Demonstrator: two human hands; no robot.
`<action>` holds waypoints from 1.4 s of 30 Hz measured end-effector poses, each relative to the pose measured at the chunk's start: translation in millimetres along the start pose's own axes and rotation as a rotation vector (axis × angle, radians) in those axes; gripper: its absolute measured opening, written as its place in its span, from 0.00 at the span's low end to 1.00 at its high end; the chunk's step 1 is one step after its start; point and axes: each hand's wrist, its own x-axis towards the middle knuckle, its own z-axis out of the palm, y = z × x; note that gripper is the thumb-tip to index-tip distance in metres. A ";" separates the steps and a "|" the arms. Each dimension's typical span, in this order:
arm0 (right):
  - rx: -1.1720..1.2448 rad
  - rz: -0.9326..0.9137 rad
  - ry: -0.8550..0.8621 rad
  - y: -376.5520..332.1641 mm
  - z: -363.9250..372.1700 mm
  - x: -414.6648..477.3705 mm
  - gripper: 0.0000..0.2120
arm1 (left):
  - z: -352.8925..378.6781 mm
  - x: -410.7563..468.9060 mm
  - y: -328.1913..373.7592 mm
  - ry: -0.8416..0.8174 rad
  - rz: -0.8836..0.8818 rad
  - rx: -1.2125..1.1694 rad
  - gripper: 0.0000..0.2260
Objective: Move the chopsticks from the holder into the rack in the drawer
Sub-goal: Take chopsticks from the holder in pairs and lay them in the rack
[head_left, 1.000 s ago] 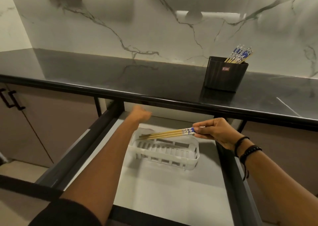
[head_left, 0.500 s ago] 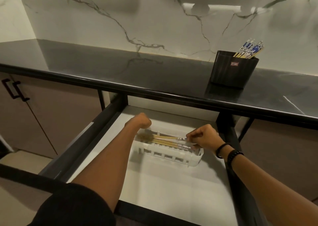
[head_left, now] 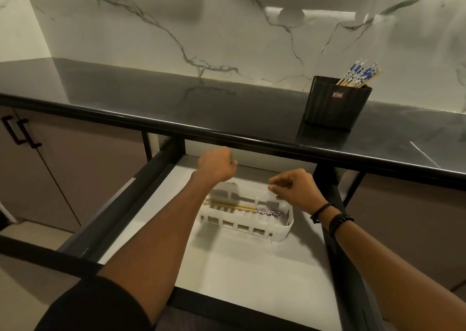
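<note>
White veined marble wall (head_left: 176, 28) backs a glossy black countertop (head_left: 151, 99). Below it, the open drawer (head_left: 239, 267) holds a white slotted rack (head_left: 252, 226). A black ribbed holder (head_left: 332, 109) stands at the countertop's right. The left hand (head_left: 216, 165) is fisted and the right hand (head_left: 293, 187) curled over the rack, both empty. Bamboo chopsticks (head_left: 242, 207) with blue-white patterned tops lie flat in the rack. The other chopsticks (head_left: 360, 75) lean in the holder.

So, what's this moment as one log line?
chopsticks lying in rack | right hand empty above rack | holder not emptied
</note>
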 end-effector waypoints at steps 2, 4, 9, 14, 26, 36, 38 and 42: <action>0.035 -0.065 0.087 -8.4 -10.5 2.2 0.08 | -9.9 -3.3 15.0 0.155 0.100 -0.019 0.11; 0.082 -0.107 0.193 -15.4 -26.7 7.3 0.07 | -19.2 -3.1 27.6 0.360 0.213 -0.025 0.11; 0.199 -0.061 0.339 -25.4 -79.4 30.7 0.09 | -27.9 13.1 52.0 0.342 0.311 -0.117 0.13; 0.200 0.005 0.459 -21.2 -121.0 63.8 0.11 | -22.3 41.2 80.8 -0.049 0.258 0.071 0.25; 0.197 0.372 0.758 39.4 -207.5 164.5 0.30 | -31.1 75.5 109.1 -0.186 0.332 0.384 0.13; 0.470 0.355 0.574 62.8 -235.9 206.9 0.16 | -35.7 88.0 113.1 -0.256 0.335 0.368 0.18; 0.475 0.350 0.619 61.8 -237.2 208.2 0.16 | -36.9 88.2 115.4 -0.265 0.326 0.369 0.22; 0.435 0.321 0.644 52.8 -240.6 207.7 0.28 | -36.5 87.1 117.8 -0.283 0.312 0.351 0.16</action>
